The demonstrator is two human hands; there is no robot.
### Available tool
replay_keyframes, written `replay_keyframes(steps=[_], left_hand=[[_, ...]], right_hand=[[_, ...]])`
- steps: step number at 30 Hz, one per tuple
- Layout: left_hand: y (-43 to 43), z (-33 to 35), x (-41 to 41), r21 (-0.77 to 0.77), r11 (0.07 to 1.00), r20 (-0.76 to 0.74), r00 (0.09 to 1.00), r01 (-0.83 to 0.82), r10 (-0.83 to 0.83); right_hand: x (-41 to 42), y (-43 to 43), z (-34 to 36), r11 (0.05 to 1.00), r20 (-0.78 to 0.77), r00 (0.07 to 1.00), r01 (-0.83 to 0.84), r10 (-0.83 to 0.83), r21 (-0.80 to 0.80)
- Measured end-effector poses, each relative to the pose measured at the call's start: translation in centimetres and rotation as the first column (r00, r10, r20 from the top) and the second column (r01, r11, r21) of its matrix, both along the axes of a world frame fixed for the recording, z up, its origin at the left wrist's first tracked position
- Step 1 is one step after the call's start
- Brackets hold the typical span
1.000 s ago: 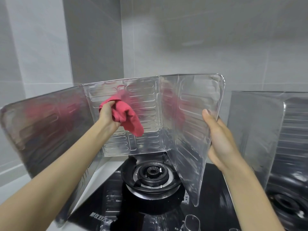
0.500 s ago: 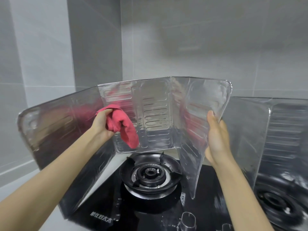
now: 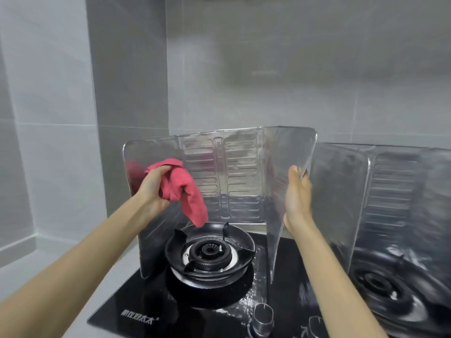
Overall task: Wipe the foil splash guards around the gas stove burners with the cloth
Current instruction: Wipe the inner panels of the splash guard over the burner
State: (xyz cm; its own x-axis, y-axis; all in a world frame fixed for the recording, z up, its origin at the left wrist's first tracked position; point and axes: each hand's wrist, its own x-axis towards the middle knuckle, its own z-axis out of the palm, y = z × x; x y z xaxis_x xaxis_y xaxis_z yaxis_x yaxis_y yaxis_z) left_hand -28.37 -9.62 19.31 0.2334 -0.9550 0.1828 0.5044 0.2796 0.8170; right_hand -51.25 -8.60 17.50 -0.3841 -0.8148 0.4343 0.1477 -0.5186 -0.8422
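1. Standing folded round the burner (image 3: 210, 252) on three sides, the foil splash guard (image 3: 244, 172) sits on the black stovetop (image 3: 136, 311).
2. Right of the burner, a second guard (image 3: 390, 203) stands just beside the first, edges close.
3. Left hand (image 3: 153, 186), above-left of the burner, bunches the red cloth (image 3: 188, 196); its tail dangles over the burner's back rim.
4. Right hand (image 3: 297, 198) pinches the first guard's right panel edge, thumb up.

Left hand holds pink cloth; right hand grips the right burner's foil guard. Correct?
No. In the head view the right hand grips the right panel of the silver foil splash guard around the black left burner; the left hand holds the pink cloth.
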Motion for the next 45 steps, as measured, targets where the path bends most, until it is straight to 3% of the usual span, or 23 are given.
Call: replay_keyframes(steps=[12,25,32,38,42,45], left_hand=[[-0.4,-1.2,0.4,-0.022,1.0,0.057,0.998,0.015,-0.014],[1.0,-0.5,0.6,-0.045,0.998,0.17,0.984,0.051,-0.043],[4.2,2.1,0.6,-0.058,0.998,0.278,0.96,-0.016,0.032],[9.1,4.7,-0.9,-0.179,0.975,0.477,0.878,0.13,-0.029],[11.3,5.2,-1.3,-0.189,0.973,0.55,0.835,0.135,-0.009],[12.6,5.3,-1.4,-0.199,0.971,0.608,0.794,0.133,0.016]], right_hand=[[1.8,0.0,-3.2,1.0,-0.079,0.997,-0.008,0.01,0.023],[2.0,1.6,-3.4,0.973,-0.237,0.945,-0.231,0.227,0.009],[1.7,3.8,-1.6,0.98,-0.347,0.937,-0.102,0.037,-0.17],[2.2,6.3,0.5,0.916,-0.321,0.937,-0.005,-0.136,-0.4],[2.4,8.3,1.8,0.927,-0.341,0.94,-0.118,-0.011,-0.356],[2.4,9.2,2.4,0.939,-0.453,0.884,-0.243,0.112,-0.243]])
